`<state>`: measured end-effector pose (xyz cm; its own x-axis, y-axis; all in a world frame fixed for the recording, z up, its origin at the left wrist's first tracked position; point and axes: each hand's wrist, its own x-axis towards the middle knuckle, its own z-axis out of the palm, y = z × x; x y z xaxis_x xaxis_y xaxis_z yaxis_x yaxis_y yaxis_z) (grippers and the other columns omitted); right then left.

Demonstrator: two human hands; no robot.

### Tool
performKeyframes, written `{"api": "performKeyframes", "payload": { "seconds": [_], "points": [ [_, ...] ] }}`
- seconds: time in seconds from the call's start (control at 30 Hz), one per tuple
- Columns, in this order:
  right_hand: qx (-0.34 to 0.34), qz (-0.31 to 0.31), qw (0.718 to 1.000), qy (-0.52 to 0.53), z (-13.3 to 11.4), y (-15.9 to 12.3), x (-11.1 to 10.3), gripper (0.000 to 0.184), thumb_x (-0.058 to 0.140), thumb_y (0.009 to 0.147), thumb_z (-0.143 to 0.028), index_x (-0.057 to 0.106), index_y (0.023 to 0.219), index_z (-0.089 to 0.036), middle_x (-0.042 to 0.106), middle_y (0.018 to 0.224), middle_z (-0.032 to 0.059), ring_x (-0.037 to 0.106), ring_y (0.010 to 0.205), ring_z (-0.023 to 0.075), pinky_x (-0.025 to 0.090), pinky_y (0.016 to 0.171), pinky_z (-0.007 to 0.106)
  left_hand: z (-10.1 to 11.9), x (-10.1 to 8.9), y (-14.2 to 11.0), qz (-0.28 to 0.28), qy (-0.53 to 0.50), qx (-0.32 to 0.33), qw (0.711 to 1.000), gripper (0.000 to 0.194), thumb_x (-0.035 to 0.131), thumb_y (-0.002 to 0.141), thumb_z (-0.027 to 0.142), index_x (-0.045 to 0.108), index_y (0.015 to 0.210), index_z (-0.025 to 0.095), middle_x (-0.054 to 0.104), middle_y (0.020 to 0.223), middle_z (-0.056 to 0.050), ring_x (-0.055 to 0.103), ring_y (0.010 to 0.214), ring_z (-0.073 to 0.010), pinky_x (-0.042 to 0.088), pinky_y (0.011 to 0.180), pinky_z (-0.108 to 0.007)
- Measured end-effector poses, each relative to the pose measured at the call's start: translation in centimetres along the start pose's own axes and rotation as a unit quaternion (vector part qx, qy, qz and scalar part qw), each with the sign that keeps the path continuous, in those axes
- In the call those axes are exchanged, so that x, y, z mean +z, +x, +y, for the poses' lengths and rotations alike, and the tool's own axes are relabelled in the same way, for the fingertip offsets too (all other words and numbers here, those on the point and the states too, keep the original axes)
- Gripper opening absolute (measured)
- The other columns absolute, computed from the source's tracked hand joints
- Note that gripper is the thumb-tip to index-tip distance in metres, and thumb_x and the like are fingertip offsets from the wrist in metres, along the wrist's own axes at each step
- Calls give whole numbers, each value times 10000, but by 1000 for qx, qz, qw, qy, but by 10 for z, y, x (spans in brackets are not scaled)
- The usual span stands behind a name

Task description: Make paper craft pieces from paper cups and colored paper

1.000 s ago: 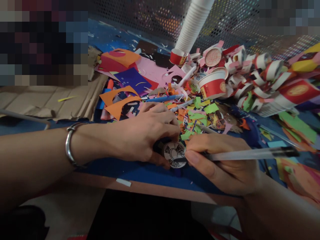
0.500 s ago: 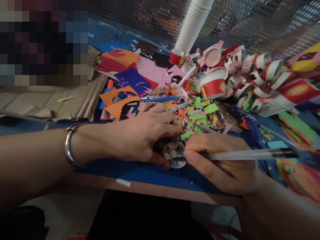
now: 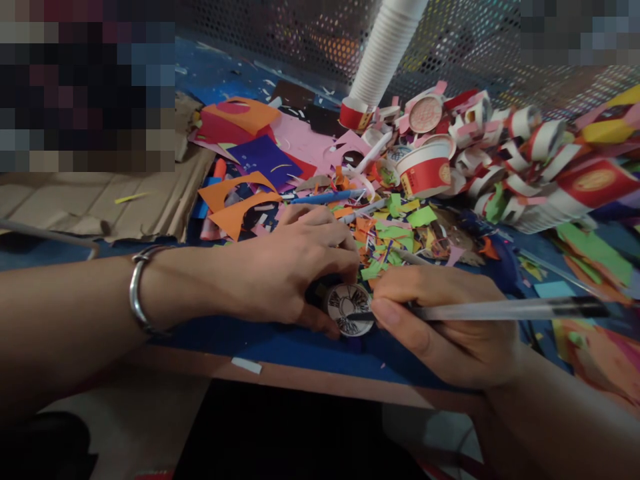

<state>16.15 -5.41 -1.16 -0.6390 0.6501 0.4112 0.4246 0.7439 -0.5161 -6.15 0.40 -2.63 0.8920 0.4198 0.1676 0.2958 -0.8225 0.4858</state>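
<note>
A small round white paper disc with a raised-looking rim and black line patterns sits on the blue tabletop near its front edge. My left hand curls around its left side, thumb at the lower edge and fingers at the top, holding it. In my right hand is a pen with a clear barrel and dark end, pinched between thumb and fingers. Its dark tip rests on the disc, on or just above the drawn lines. Behind both hands lie paper scraps in green, orange and yellow.
Cut red-and-white paper cups pile up at the back right, below a white ribbed tube and a perforated metal panel. Corrugated cardboard lies at left. Coloured paper sheets overlap behind my left hand.
My right hand and the pen have shifted very slightly to the right over the disc. The left hand and the disc have stayed in place.
</note>
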Motion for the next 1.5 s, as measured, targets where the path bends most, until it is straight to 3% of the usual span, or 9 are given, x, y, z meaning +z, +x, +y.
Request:
{"api": "performKeyframes", "payload": {
  "seconds": [0.27,0.43,0.93,1.5],
  "points": [
    [-2,14,999,-36,4,0,2,73,576,955,-177,596,895,-216,702,731,-3,659,624,126,492,592,270,0,1,0,1,-1,-6,1000,366,805,763,500,672,945,211,644,1040,-57,516,1051,-284,327,951,-423],
    [-8,18,999,-45,5,1,2,93,576,954,-173,593,871,-212,683,693,-8,643,598,122,487,578,268,1,2,0,-1,11,-21,1000,414,826,741,488,694,1016,208,645,1127,-80,501,1133,-321,293,982,-456],
    [-2,15,999,-46,7,0,3,90,574,958,-187,589,877,-222,675,695,-11,649,599,135,486,576,282,0,2,-1,14,0,-1,1000,400,816,751,501,689,994,210,649,1051,-54,513,1046,-284,295,979,-442],
    [-5,22,999,-48,6,1,3,97,567,961,-182,589,875,-223,682,700,1,641,596,137,481,564,277,1,1,-1,9,4,-2,1000,390,802,772,486,688,1043,229,657,1118,-72,528,1108,-301,308,1026,-462]
  ]
}}
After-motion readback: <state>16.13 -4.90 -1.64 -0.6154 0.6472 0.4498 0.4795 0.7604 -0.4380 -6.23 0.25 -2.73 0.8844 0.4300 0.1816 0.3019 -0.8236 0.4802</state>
